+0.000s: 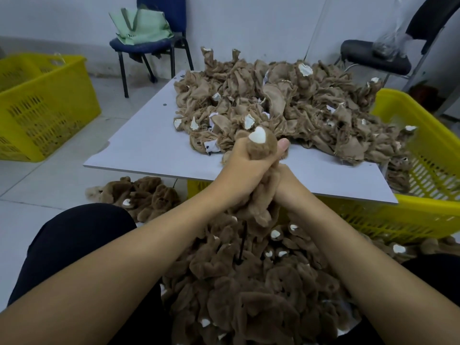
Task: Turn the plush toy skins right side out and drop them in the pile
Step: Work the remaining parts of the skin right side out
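At frame centre, my left hand point(245, 161) and right hand point(288, 188) both grip one brown plush skin point(261, 145), fingers curled tightly, above the fuzzy pile point(249, 282) at lower centre.

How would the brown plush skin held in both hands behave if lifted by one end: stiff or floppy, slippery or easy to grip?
Probably floppy: the plush skin bunches and sags between the left hand and right hand. Likely light, since it looks unstuffed like the crumpled skins heaped on the board. Its furry surface should grip easily and not roll.
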`<state>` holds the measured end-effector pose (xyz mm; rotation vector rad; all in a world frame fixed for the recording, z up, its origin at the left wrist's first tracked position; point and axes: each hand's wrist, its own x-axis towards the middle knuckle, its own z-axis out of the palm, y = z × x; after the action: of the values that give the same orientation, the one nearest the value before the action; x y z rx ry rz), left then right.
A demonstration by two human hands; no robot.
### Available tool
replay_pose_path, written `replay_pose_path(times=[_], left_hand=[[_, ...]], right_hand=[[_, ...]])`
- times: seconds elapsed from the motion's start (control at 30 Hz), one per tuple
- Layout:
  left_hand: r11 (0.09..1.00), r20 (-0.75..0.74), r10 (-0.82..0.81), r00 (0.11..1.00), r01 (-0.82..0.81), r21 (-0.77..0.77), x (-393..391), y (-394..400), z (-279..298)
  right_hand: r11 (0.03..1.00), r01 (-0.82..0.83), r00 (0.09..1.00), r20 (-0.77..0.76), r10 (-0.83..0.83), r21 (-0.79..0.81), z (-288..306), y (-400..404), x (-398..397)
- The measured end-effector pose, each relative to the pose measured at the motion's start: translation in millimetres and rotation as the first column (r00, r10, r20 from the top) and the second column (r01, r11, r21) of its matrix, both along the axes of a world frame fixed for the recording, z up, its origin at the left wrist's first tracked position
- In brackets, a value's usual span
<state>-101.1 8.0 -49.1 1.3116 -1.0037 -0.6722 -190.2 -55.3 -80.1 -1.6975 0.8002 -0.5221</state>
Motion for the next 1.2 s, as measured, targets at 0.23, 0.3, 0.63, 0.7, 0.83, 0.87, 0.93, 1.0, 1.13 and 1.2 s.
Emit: replay_pose_path(times=[0.23,0.3,0.63,0.7,0.83,0.87,0.93,1.0,1.13,1.2], left_hand=[[0.959,-0.167,0.145,0.975,-0.180,-0.221,27,14,29],[0.928,-0.225,0.203,0.953,-0.261,-0.265,38,15,33],[0.751,-0.364,0.510,0.779,-0.610,-0.252,76,15,41],[0.789,-0.325,0.505,0.800,-0.580,-0.201,81,16,38],[0.909,-0.124,0.369,0.921,-0.385,-0.157,80,16,35],[0.926,-0.050,0.339,0.939,-0.342,-0.157,78,15,34],[0.937,0.096,0.326,0.940,-0.308,-0.163,73,11,31],[0.944,0.154,0.316,0.936,-0.295,-0.146,70,7,27],[0.976,0.165,0.218,0.962,-0.215,-0.036,67,-5,23],[0.985,0.185,0.162,0.969,-0.171,0.031,65,-12,21]], right_hand=[[0.956,0.281,0.917,0.271,-0.293,0.083,10,-1,-6],[0.949,0.304,0.901,0.297,-0.315,0.086,14,0,-5],[0.852,0.037,0.999,-0.002,-0.042,0.522,33,-11,-13],[0.839,0.030,0.989,0.108,-0.106,0.544,33,-9,-9],[0.808,0.017,0.962,0.211,-0.174,0.589,34,-15,-5],[0.818,0.049,0.965,0.184,-0.186,0.573,33,-17,-4],[0.852,0.128,0.969,0.117,-0.215,0.508,29,-20,-3],[0.867,0.174,0.967,0.083,-0.239,0.467,25,-23,-2],[0.934,0.187,0.979,0.021,-0.203,0.305,21,-32,4],[0.963,0.185,0.982,-0.010,-0.187,0.197,20,-38,9]])
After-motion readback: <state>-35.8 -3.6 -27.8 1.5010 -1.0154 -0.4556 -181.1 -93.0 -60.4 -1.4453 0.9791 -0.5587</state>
